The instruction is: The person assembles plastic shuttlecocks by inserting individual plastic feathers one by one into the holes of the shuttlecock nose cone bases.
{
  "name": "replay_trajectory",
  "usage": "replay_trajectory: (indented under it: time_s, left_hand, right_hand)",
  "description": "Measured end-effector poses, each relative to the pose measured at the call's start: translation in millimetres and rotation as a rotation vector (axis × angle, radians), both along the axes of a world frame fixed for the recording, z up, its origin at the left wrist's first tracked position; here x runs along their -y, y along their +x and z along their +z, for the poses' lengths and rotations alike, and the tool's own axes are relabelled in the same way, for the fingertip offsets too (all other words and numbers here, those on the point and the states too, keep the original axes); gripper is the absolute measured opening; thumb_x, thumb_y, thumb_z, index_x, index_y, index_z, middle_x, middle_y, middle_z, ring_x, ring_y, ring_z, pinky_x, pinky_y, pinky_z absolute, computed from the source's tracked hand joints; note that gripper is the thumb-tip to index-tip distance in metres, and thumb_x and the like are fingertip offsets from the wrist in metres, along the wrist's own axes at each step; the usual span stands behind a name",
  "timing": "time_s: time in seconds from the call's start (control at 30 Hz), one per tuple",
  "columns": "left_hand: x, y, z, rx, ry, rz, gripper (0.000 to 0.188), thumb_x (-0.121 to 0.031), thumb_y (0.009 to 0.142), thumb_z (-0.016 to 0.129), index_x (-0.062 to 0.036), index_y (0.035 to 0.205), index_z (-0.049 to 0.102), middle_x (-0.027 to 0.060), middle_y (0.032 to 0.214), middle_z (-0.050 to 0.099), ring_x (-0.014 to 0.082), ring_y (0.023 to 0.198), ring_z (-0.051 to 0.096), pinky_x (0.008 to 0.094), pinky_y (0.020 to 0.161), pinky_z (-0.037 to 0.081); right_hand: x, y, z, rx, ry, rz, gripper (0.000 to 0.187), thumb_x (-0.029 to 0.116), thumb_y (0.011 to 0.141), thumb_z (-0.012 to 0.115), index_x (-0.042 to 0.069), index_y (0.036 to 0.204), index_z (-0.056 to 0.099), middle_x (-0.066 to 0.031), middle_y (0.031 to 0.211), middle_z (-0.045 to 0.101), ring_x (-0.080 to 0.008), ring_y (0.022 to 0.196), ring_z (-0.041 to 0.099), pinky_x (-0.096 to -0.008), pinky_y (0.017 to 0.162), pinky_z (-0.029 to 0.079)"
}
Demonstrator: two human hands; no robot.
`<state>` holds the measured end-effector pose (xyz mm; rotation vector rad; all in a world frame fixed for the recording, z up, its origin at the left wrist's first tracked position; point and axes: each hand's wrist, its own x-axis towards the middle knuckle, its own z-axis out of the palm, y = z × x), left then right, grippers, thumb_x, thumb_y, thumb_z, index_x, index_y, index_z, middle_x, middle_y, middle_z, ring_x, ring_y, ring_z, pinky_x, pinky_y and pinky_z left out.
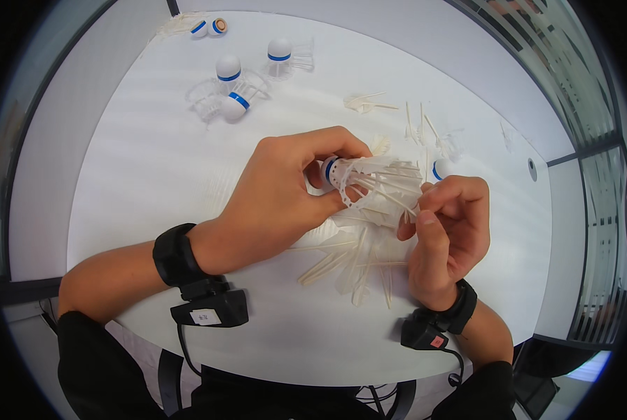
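Note:
My left hand [275,185] is closed round the white, blue-banded cork end of a shuttlecock [332,171], which lies on its side above the table. Its skirt points right: a clear perforated plastic ring with several white feathers set in it. At the open end of the skirt, my right hand [453,227] pinches the tip of a white feather [396,201] between thumb and forefinger. Whether that feather's stem sits in the ring cannot be made out. Below both hands, loose feathers [334,262] are spread over the white table [292,343].
Three blue-banded shuttlecock pieces with clear skirts [228,68] stand or lie at the far left, with two loose cork heads [219,26] behind. Another blue-banded head [442,169] is beyond my right hand. More feathers [364,103] lie at the back. Pale panels [530,119] border the table.

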<state>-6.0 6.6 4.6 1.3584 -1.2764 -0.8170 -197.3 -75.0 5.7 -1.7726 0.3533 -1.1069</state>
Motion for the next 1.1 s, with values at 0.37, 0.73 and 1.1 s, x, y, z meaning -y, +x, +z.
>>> replay_trajectory:
  time_s: [0.37, 0.73, 1.1]
  left_hand:
    - [1.9, 1.5, -0.1, 0.019, 0.003, -0.008, 0.024, -0.003, 0.085, 0.076, 0.0012, 0.106, 0.067, 0.0017, 0.095, 0.068, 0.0082, 0.086, 0.060, 0.0241, 0.079, 0.048]
    - [1.6, 1.4, -3.8, -0.012, -0.003, -0.004, 0.026, -0.001, 0.084, 0.076, 0.0015, 0.107, 0.066, 0.0022, 0.096, 0.068, 0.0091, 0.088, 0.061, 0.0248, 0.081, 0.049]
    - [2.3, 1.7, -3.9, 0.016, -0.001, -0.007, 0.025, 0.000, 0.084, 0.076, 0.0013, 0.107, 0.067, 0.0028, 0.096, 0.069, 0.0096, 0.089, 0.062, 0.0254, 0.083, 0.050]
  right_hand:
    - [1.5, 1.3, 2.5, -0.026, -0.002, -0.047, 0.014, -0.006, 0.090, 0.054, -0.005, 0.104, 0.050, -0.0058, 0.072, 0.062, -0.0082, 0.062, 0.057, -0.0212, 0.063, 0.043]
    - [0.2, 2.9, 0.6, 0.009, 0.041, -0.052, 0.014, -0.007, 0.091, 0.054, -0.005, 0.104, 0.050, -0.0053, 0.072, 0.061, -0.0084, 0.062, 0.057, -0.0215, 0.063, 0.043]
    - [4.8, 2.3, -1.6, -0.081, -0.107, -0.027, 0.012, 0.004, 0.095, 0.049, -0.001, 0.106, 0.048, -0.0036, 0.075, 0.056, -0.0079, 0.057, 0.050, -0.0214, 0.054, 0.044]
